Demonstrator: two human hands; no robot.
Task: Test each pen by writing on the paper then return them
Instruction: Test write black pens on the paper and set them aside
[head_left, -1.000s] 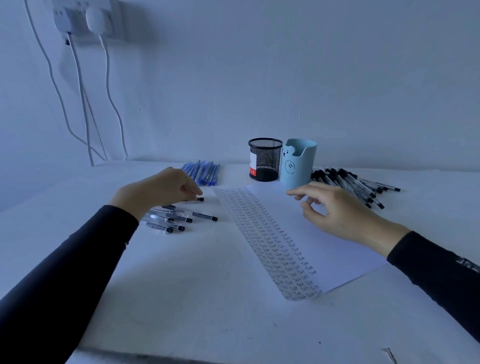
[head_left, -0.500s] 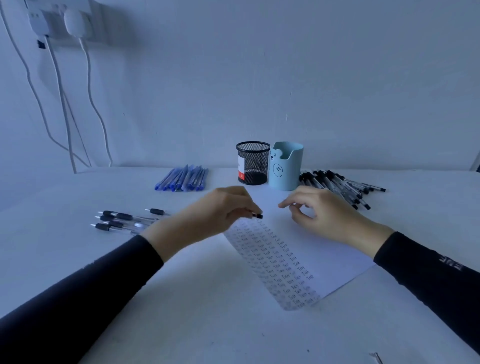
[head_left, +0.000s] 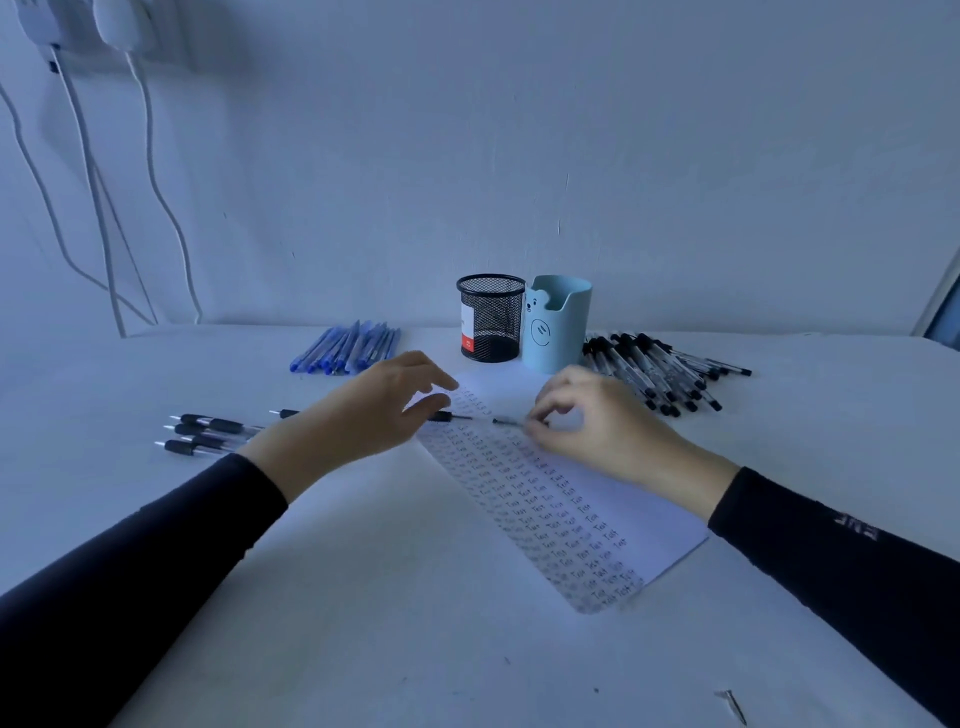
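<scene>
The pen (head_left: 447, 416) lies level just above the top of the paper (head_left: 657, 525), bridging my view between both hands. The right hand (head_left: 608, 426) pinches its thin end between thumb and forefinger, which I read as taking it into a writing grip. The left hand (head_left: 363, 415) covers the black grip end with fingers fairly straight; I cannot tell whether it grips or merely rests there. The paper is angled towards the right arm, its left part filled with columns of "Test", so the bare strip on the right is where the next word should go.

At the back stand a black mesh pen cup (head_left: 491, 317) and a pale blue bear-face holder (head_left: 558, 322), touching. No pen shows above either rim, and the mesh looks hollow. The stock lies loose on the table (head_left: 363, 597) instead: blue pens (head_left: 348, 348) left of the cup, capped black pens (head_left: 660, 369) right of the holder, and a few black-grip pens (head_left: 208, 434) beside the left forearm, probably sorted by type.
</scene>
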